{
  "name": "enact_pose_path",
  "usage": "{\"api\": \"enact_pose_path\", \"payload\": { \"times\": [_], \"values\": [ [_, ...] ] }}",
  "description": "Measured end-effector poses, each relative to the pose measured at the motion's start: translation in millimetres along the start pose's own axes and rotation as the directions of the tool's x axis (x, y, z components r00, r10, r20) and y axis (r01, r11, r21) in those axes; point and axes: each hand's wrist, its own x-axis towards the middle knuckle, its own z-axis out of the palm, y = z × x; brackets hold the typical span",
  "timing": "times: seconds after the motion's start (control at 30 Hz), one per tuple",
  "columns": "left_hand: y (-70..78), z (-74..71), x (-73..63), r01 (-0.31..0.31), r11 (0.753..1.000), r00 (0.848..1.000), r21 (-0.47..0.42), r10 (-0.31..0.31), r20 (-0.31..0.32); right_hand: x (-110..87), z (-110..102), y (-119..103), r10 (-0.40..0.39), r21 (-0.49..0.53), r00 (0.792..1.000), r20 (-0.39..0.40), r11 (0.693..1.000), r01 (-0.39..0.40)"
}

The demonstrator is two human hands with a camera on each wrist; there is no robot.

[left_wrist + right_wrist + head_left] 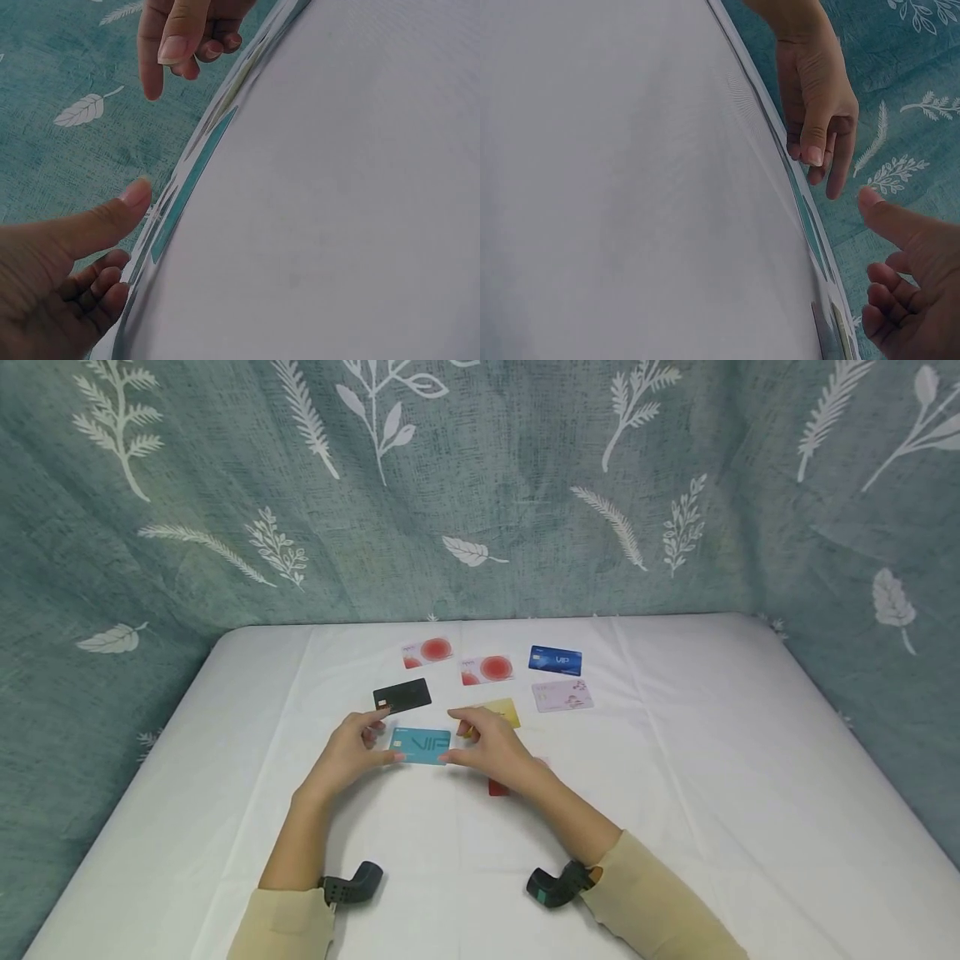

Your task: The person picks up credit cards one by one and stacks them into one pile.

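Observation:
A teal VIP card (421,746) lies flat on the white cloth between the two hands. My left hand (348,747) hovers at its left end, thumb by the lower corner and index finger reaching toward a black card (405,695). At the right end is my right hand (491,747), thumb by the other lower corner, partly covering a yellow card (510,713). Both wrist views show thumbs and index fingers spread above the teal card (196,184), apart from it. A red card (498,788) is mostly hidden beneath the right wrist.
Behind the hands lie two white cards with red circles (427,652), a dark blue VIP card (556,661) and a pale pink floral card (563,696). A green leaf-patterned curtain (525,527) hangs past the table's far edge. Black wrist mounts (352,883) jut inward from both forearms.

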Motion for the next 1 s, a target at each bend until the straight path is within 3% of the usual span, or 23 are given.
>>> {"api": "enact_pose_path", "payload": {
  "times": [0.3, 0.53, 0.73, 1.0],
  "values": [
    [-5.1, 4.0, 0.7, 0.008, 1.0, 0.999, 0.009, -0.009, 0.037, 2.8, 7, -2, 0.116, -0.113, 0.987, 0.108, 0.988, -0.104],
    [-5.8, 6.7, 2.3, 0.021, 0.999, 0.997, 0.03, -0.023, 0.068, 3.4, 9, 0, 0.111, -0.2, 0.987, 0.115, 0.976, -0.086],
    [-8.2, 6.8, 2.9, 0.015, 1.0, 0.998, 0.006, -0.015, 0.069, 3.5, 15, 0, 0.119, -0.313, 0.985, 0.121, 0.947, -0.076],
    [-5.2, 7.7, 2.2, 0.029, 0.999, 0.997, -0.02, -0.027, 0.072, 2.6, 15, 3, 0.116, -0.324, 0.988, 0.103, 0.943, -0.077]
  ]
}}
